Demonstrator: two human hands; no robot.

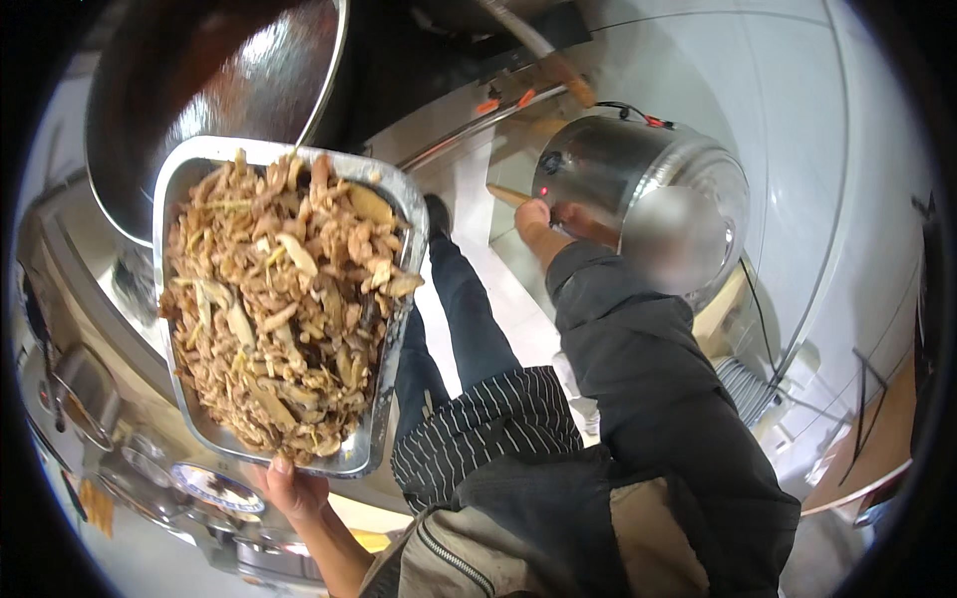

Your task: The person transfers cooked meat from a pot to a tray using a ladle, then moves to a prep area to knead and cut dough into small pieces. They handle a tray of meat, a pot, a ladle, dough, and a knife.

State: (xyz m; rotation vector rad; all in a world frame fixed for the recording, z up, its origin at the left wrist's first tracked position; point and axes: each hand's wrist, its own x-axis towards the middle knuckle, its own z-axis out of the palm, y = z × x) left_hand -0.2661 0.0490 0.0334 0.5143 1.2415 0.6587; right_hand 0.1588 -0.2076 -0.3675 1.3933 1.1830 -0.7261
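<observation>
My left hand (293,489) grips the near rim of a rectangular metal tray (366,457), its thumb over the edge. Cooked meat strips mixed with pale and brown slices (280,314) heap the tray up to its rim. The tray is held up in front of a large dark wok (247,97) and overlaps its lower edge. My right hand (533,217) is stretched forward, closed around a light wooden handle (507,194). What the handle belongs to is hidden. Right beside that fist stands a shiny steel cylindrical pot (594,161) with a small red light.
A long tool with a wooden handle (572,81) sticks out over the stove edge (448,146). Metal containers (90,389) and a blue-and-white oval item (218,487) line the left counter. Black cables (759,314) run by the pot along the tiled wall (792,187).
</observation>
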